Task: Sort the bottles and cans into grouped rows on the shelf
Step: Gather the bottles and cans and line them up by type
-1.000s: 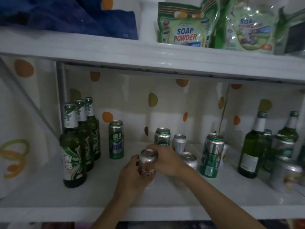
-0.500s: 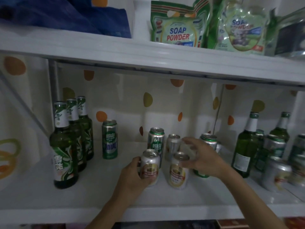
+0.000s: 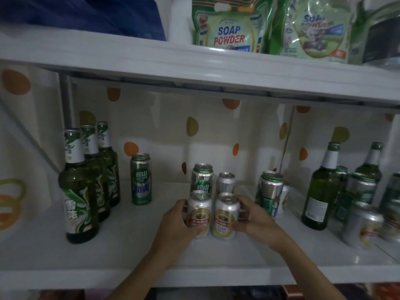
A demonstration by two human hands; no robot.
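Two short silver cans with gold and red labels stand side by side near the front of the white shelf (image 3: 86, 256). My left hand (image 3: 175, 226) grips the left silver can (image 3: 199, 213). My right hand (image 3: 255, 219) grips the right silver can (image 3: 225, 215). Right behind them stand a tall green-and-silver can (image 3: 202, 178) and a plain silver can (image 3: 226, 182). Three green bottles (image 3: 79, 189) form a row at the far left, with a tall green can (image 3: 141, 179) beside them.
Right of my hands stands another tall can (image 3: 269, 191). Farther right a mixed cluster holds two green bottles (image 3: 321, 191) and several cans (image 3: 361, 224). The upper shelf (image 3: 194, 70) hangs low overhead, carrying soap powder bags (image 3: 229, 24) and blue cloth (image 3: 86, 14).
My right hand let go of the can that both hands held and moved right. It now holds the second silver can. The left hand set its can down beside it.
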